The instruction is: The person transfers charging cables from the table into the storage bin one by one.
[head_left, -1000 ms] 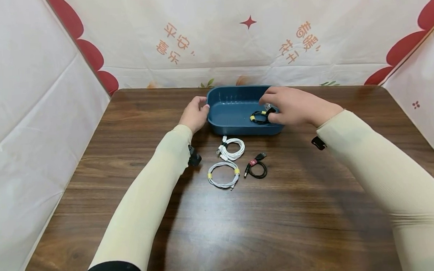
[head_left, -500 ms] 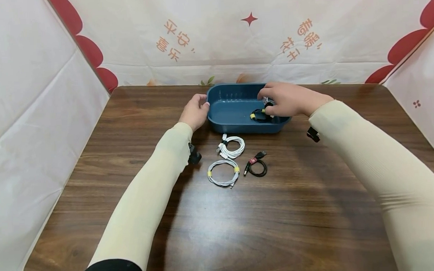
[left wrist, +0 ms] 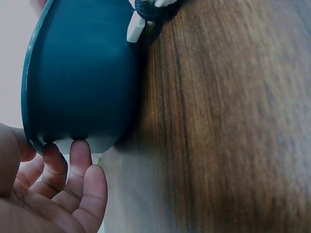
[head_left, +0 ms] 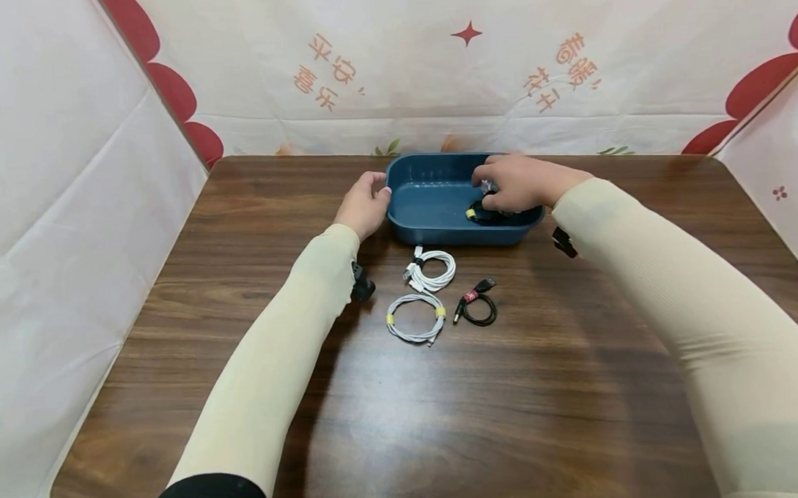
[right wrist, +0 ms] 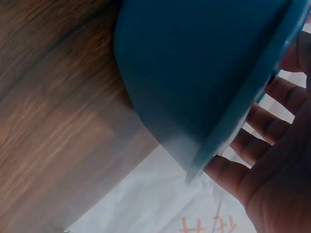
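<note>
My left hand (head_left: 363, 206) holds the left end of a blue plastic bin (head_left: 438, 235), its fingertips against the outer wall in the left wrist view. Over the bin's right side, my right hand (head_left: 525, 182) reaches in with thumb and fingers around a coiled cable (head_left: 488, 188), mostly hidden by the hand. Beneath it in the bin lies a black coiled cable (head_left: 480, 215) with a yellow tie. In front of the bin on the table are a white coiled cable (head_left: 443, 280), a pale grey coil (head_left: 402, 338) with yellow ties and a black cable (head_left: 482, 324) with a red tie.
The brown wooden table (head_left: 379, 425) extends toward me from the bin. A white printed cloth (head_left: 419, 72) hangs just behind the bin, and another white cloth (head_left: 61, 217) stands along the left edge.
My right hand has moved slightly left and lower into the bin with the coiled cable. The left hand keeps its place at the bin's end.
</note>
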### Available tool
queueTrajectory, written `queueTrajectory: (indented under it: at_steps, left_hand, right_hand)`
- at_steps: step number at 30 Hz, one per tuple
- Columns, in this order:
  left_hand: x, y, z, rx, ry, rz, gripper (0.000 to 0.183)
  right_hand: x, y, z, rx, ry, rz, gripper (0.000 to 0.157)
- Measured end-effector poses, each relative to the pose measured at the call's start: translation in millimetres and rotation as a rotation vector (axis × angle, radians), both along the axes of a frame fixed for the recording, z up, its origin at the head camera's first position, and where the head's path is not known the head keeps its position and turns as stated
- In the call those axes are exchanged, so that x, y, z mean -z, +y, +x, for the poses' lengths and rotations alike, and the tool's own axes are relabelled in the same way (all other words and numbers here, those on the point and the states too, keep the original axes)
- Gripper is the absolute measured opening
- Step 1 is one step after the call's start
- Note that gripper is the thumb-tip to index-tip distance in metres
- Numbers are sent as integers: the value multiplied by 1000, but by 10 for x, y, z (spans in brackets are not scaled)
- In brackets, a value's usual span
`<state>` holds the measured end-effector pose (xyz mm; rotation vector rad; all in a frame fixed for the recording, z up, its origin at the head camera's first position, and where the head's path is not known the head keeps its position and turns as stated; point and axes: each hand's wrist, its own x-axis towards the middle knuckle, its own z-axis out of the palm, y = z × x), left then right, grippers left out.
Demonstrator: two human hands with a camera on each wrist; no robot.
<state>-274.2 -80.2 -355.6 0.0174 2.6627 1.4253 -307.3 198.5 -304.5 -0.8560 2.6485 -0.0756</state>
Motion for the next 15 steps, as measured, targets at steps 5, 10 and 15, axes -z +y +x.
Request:
queueTrajectory:
  at_steps: [5,10,15]
  left_hand:
    - [12,38,-11,16,-8,6,42]
    - [-3,23,-15,7,-10,2,42]
    - [-11,-19,-5,3,-18,5,42]
  right_hand:
    - [57,-14,-8,10,-41,34,40]
    - [79,-68,-10,0,-38,32,40]
    - [67,-97,-17,9,-40,46,40]
